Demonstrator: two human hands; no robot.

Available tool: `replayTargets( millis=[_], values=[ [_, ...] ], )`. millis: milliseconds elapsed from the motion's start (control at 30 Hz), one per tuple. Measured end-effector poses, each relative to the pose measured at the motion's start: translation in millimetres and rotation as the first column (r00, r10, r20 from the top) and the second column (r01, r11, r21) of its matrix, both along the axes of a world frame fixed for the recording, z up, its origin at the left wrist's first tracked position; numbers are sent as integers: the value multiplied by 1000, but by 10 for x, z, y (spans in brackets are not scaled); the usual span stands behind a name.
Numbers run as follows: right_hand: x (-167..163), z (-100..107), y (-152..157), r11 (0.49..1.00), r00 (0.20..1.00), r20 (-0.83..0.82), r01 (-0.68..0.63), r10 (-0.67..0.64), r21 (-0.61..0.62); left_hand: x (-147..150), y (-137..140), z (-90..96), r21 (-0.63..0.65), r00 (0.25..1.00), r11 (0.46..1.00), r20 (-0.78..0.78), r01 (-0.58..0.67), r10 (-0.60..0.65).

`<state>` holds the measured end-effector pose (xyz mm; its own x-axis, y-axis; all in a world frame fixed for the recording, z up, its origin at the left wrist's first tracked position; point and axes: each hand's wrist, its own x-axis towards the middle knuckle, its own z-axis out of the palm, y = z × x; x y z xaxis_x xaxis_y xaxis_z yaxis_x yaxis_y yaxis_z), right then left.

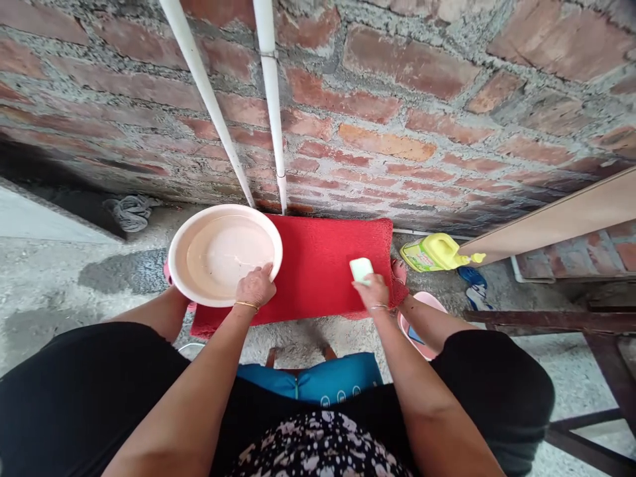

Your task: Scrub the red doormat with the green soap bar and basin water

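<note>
My left hand point(256, 286) is closed over the near right rim of a pale pink basin point(179, 265), which holds shallow clear water. The basin stands on the left part of a red plush cloth point(318, 265) spread out flat. In my right hand point(373, 291) is a pale green rounded block point(361, 269), about palm-sized; whether it is soap or a brush I cannot tell. The block is over the right part of the cloth and seems to touch it. What supports the cloth is hidden beneath it.
A yellow detergent jug point(437, 253) lies right of the cloth, near a pink tub point(428, 301) with something blue inside. Two white pipes point(271, 86) run down the brick wall point(368, 139). A grey rag point(132, 211) lies at left; a blue slipper point(474, 285) at right.
</note>
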<state>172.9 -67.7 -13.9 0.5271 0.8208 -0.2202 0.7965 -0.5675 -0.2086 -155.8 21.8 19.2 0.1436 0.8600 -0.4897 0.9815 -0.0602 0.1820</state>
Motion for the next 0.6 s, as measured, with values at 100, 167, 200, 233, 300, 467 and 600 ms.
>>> replayTargets(
  millis=[100, 167, 200, 233, 300, 467, 600],
  values=[
    [609, 114, -199, 939, 934, 107, 343, -341, -1, -10, -7, -5, 8, 999, 1000, 32, -6, 6],
    [588, 150, -182, 942, 933, 131, 332, -336, 50, -20, -9, -1, 10, 999, 1000, 48, -12, 11],
    [440, 145, -134, 960, 953, 123, 269, -277, 78, -23, -10, 2, 9, 999, 1000, 52, -14, 14],
    [214, 126, -68, 978, 976, 103, 183, -193, 95, -26, -11, 7, 8, 998, 1000, 53, -17, 16],
    [-391, 61, 91, 994, 998, 47, -38, 33, 98, -26, -15, 20, 7, 999, 1000, 43, -18, 18],
    [-1584, -59, 418, 861, 858, -80, -502, 507, 80, -15, -16, 43, 0, 1000, 1000, 5, 7, -7],
    [-1095, -69, 365, 919, 915, -86, -390, 394, 57, -16, -10, 26, -5, 1000, 1000, 8, 8, -7]
  ],
)
